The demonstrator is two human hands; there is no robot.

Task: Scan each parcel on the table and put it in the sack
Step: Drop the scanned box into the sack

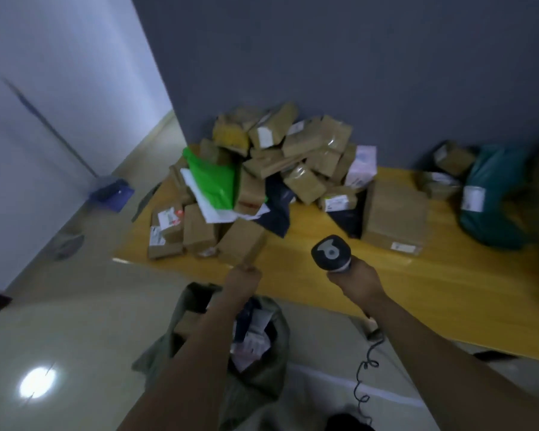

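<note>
At the near edge of the table [448, 290], your left hand [243, 279] pinches a brown parcel [241, 244] by its corner; your right hand [355, 283] grips the scanner [331, 253]. The white labels [265, 136] are too blurred to read; your forearm half-hides the sack [262, 381] below.

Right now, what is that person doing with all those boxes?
A person is sorting parcels at a yellow table. Their left hand grips the corner of a brown box at the table's near edge, next to a big pile of parcels. Their right hand holds a scanner on a curly cable. An open sack stands on the floor below the hands, with a few parcels inside.
</note>
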